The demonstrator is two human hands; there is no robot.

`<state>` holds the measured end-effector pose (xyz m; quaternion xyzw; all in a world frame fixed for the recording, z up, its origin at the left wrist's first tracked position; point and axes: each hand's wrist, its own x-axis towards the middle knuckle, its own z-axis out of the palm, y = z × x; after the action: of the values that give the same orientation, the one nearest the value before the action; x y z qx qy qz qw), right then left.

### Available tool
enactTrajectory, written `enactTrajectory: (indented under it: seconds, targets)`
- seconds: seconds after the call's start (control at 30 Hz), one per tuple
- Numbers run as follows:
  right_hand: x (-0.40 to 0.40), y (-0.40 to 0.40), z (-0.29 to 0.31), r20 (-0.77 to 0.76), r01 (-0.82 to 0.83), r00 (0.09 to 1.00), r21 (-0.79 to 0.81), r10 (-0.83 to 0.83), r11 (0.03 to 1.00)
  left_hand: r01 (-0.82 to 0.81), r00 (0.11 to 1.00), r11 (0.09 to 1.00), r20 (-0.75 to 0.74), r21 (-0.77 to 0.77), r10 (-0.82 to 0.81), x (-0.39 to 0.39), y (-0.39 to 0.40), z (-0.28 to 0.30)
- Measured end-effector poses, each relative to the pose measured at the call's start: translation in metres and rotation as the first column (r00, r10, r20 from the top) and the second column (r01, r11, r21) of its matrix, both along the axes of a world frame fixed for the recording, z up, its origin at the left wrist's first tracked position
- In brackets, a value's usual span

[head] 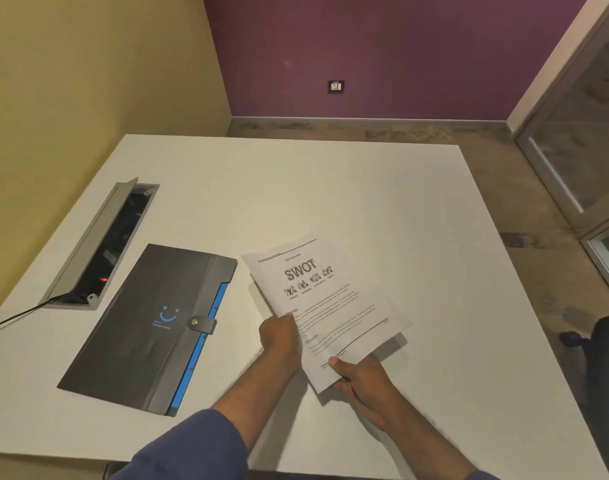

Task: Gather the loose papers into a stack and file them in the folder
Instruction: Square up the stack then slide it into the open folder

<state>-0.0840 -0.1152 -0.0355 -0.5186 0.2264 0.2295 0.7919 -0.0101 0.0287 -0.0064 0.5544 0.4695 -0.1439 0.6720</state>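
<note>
A loose stack of printed papers (pixel 325 306), the top sheet headed "SWOT", is lifted off the white table (pixel 330 188) near its front middle, its sheets fanned unevenly. My left hand (pixel 282 341) grips the stack's left edge. My right hand (pixel 360 382) pinches the stack's near corner, thumb on top. A dark grey folder (pixel 147 327) with a blue smiley logo and blue inner tabs lies closed to the left, its snap strap fastened.
A grey cable box (pixel 98 244) with its lid raised is sunk into the table's left side, and a black cable runs from it off the left edge. A dark chair (pixel 604 341) stands at the right of the table.
</note>
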Motion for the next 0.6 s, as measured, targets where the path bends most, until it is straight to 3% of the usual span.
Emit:
enactTrajectory:
  seconds: [0.13, 0.33, 0.47, 0.6]
  targets:
    - [-0.003, 0.014, 0.003, 0.038, -0.011, 0.999, 0.004, 0.011, 1.0, 0.018, 0.999, 1.0, 0.047, 0.015, -0.019, 0.001, 0.013, 0.0]
    - [0.006, 0.025, 0.022, 0.116, -0.152, 0.982, 0.022, 0.149, 0.988, 0.122, 0.987, 0.992, 0.099, 0.032, -0.125, 0.01, 0.048, 0.013]
    - [0.022, 0.022, 0.029, 0.018, 0.026, 0.999, 0.143, -0.029, 0.989, 0.186, 0.967, 0.983, 0.173, 0.013, -0.185, 0.025, 0.078, 0.024]
    - [0.039, 0.013, 0.039, -0.11, 0.246, 0.969, 0.331, -0.222, 0.911, 0.295, 0.934, 0.955, 0.211, -0.007, -0.287, 0.038, 0.109, 0.036]
